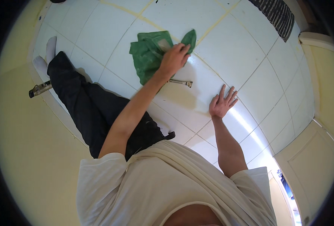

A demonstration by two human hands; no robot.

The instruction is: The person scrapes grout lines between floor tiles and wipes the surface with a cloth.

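My left hand (175,58) is out over the tiled floor (144,28), its fingers closed on a bunched end of a green cloth (146,56). Most of that cloth lies spread and creased to the left of the hand, and a pointed fold sticks up past the fingertips. A pale patch shows on it beside the knuckles. Just below the cloth lies a narrow, flat, light-coloured thing with a dark-marked end (182,83); my forearm and the cloth hide part of it. Farther right, my right hand (220,103) rests palm down on the tiles with fingers spread, holding nothing.
My legs in dark trousers (87,109) stretch to the left across the floor. Against the left wall is a dark-capped cylindrical container (40,89). A black striped mat (276,17) lies at the far right. A pale door (310,158) stands at the lower right.
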